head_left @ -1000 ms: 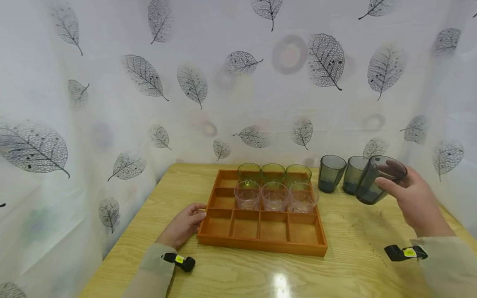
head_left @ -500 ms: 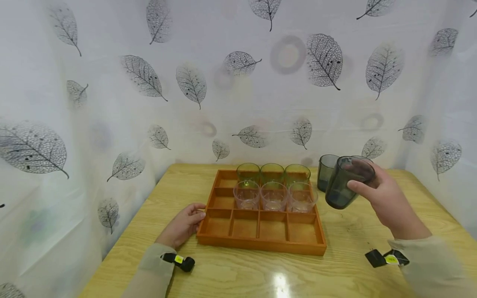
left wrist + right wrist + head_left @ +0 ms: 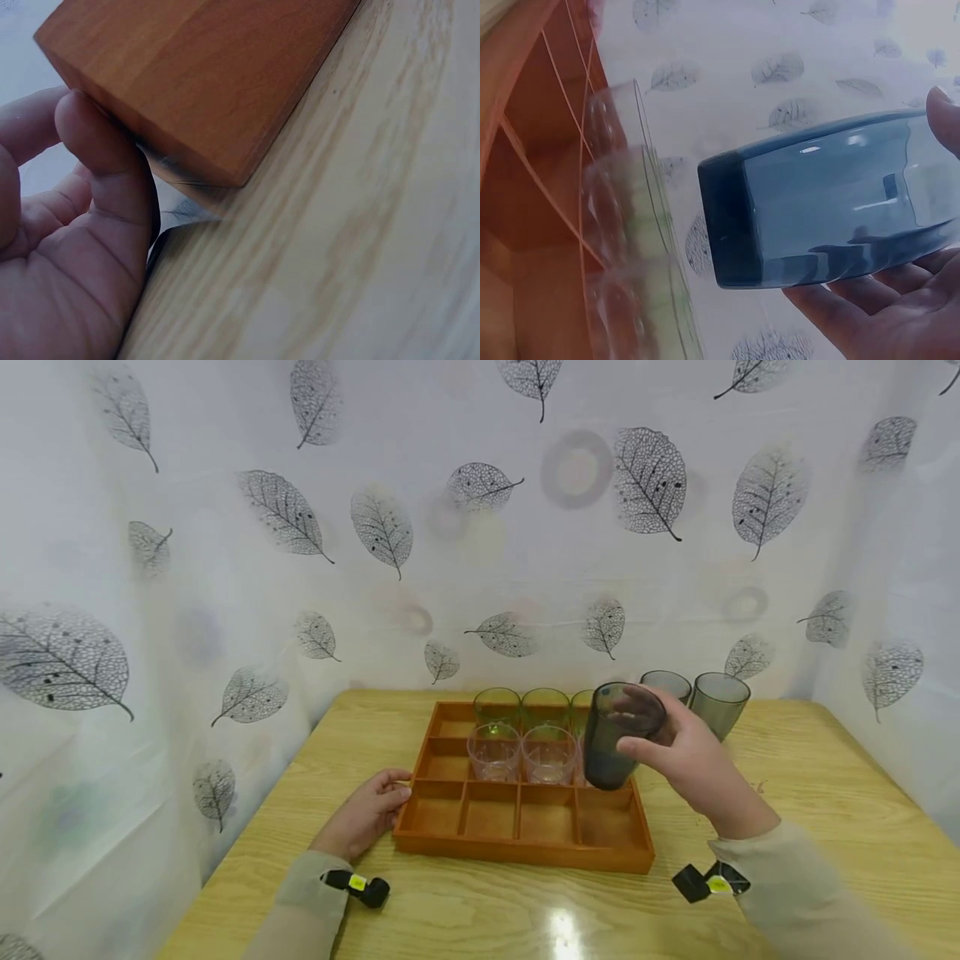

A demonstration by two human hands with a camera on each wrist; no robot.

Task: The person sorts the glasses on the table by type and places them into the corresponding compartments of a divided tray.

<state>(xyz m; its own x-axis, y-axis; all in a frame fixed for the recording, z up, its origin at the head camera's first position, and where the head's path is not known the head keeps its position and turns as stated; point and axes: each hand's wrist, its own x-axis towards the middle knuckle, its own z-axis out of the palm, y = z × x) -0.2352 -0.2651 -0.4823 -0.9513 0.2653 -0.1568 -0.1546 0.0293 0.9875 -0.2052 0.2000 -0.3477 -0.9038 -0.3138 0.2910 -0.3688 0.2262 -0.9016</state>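
Note:
A dark grey glass point(image 3: 617, 739) is in my right hand point(image 3: 701, 768), thumb on one side and fingers on the other. It hangs slightly tilted over the right part of a wooden compartment tray point(image 3: 525, 853); in the right wrist view the glass point(image 3: 825, 202) looks bluish with a thick dark base. My left hand point(image 3: 367, 814) touches the tray's left side, its fingertips at the edge by the corner. Clear glasses point(image 3: 493, 756) fill part of the tray's middle row, the right one mostly hidden behind the held glass. Green glasses point(image 3: 497, 703) stand in the back row.
Two more dark grey glasses point(image 3: 720, 702) stand on the table right of the tray, one partly behind my right hand. The wooden table point(image 3: 465, 910) meets a leaf-patterned curtain point(image 3: 420, 543) at the back and sides.
My right hand has carried the dark grey glass leftward, from beside the other dark glasses to above the tray's right part. The left hand stays at the tray's side.

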